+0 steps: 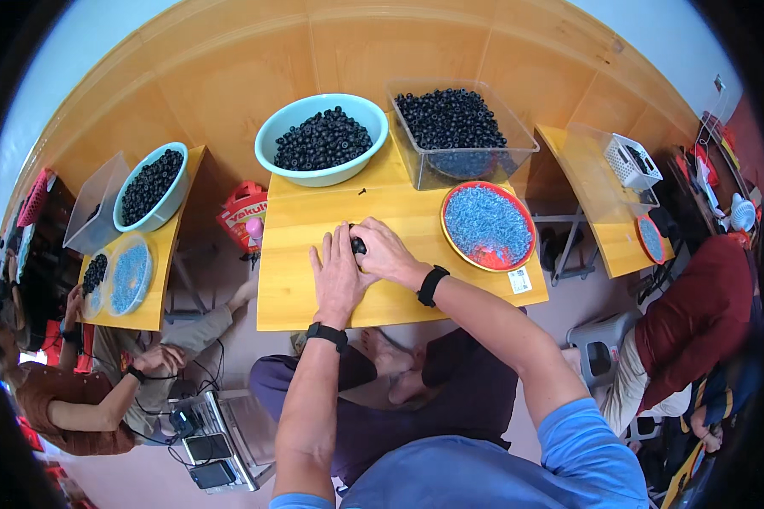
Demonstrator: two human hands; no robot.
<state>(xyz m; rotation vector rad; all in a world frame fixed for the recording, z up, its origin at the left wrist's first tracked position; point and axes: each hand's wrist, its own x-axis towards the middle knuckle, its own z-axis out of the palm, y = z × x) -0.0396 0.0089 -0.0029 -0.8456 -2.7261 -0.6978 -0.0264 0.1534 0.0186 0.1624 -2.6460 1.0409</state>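
Note:
Over the middle of the yellow table (297,293), my two hands meet around a small black round piece (358,245). My left hand (338,276) has its palm down, with the thumb and forefinger closing on the piece from the left. From the right, my right hand (388,252) curls its fingers over the same piece, which hides most of it. Farther back lies a tiny dark bit (362,191). To the right sits a red-rimmed round tray (486,262) of thin blue pieces (484,216).
A pale blue basin (318,178) and a clear plastic bin (437,174), both full of black round pieces, stand at the back. At left, a person (85,407) sits by another table (157,301). A person in dark red (696,314) is at right near a grey stool (598,348).

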